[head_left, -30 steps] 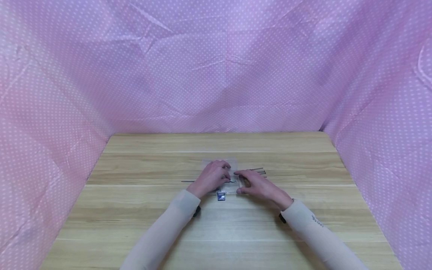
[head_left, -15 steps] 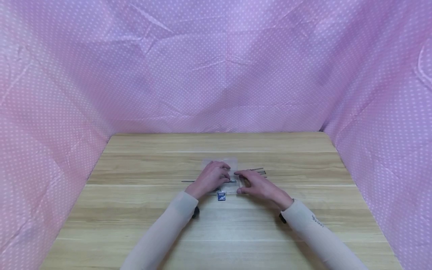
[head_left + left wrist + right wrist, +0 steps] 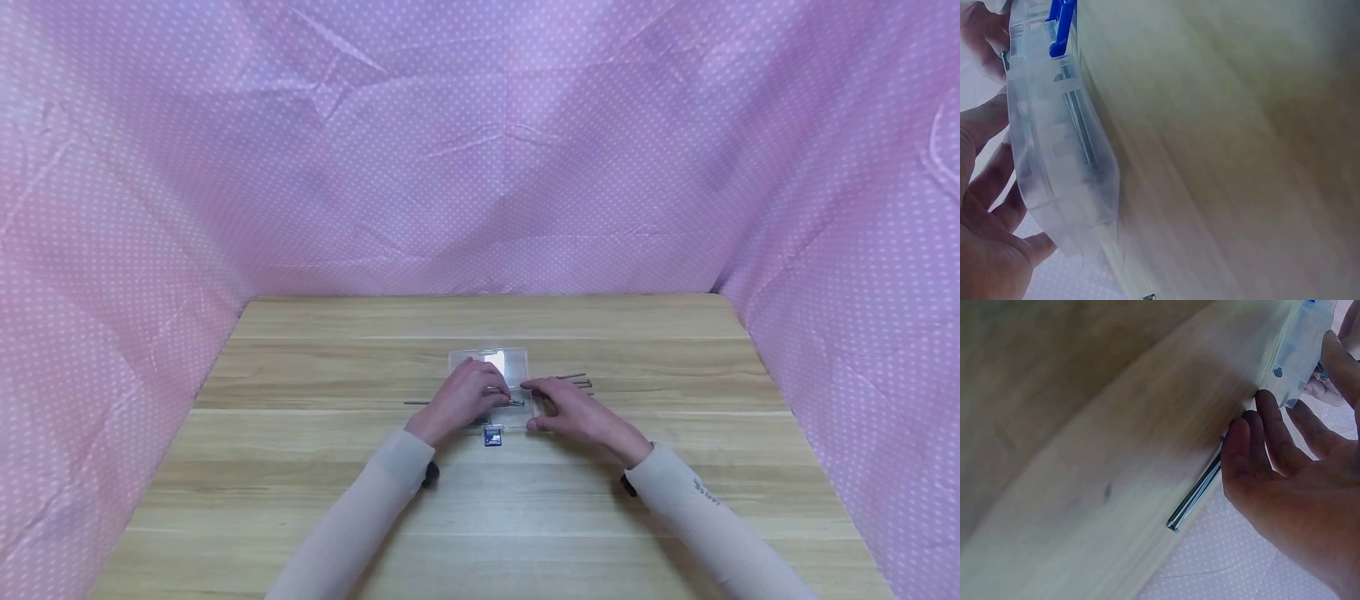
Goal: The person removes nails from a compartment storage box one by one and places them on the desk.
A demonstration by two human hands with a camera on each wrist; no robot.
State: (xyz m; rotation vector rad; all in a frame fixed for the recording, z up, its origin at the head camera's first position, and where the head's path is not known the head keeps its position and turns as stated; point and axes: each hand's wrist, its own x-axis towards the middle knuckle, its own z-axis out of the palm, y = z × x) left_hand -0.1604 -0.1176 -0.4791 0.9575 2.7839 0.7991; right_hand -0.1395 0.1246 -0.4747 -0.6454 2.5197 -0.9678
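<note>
A clear plastic storage box [image 3: 517,419] with a blue latch [image 3: 492,437] lies with its lid [image 3: 513,358] folded back. My left hand [image 3: 461,400] is over the box, its fingertips pinching metal nails whose heads [image 3: 519,403] stick out to the right. In the left wrist view, dark nails [image 3: 1079,122] show through the box wall. My right hand [image 3: 573,408] holds the box's right end, thumb at the front corner and forefinger farther back. In the right wrist view the right hand's fingers [image 3: 1279,437] bend beside that end.
Several loose nails [image 3: 582,384] lie on the wooden table [image 3: 525,517] beyond the right hand. A thin metal shaft [image 3: 416,403] shows left of the left hand. Pink dotted cloth [image 3: 480,167] surrounds the table at the back and sides.
My left hand and forearm have shifted slightly left and toward me. The lid behind the hand now catches a bright reflection. The right hand stays at the box's end.
</note>
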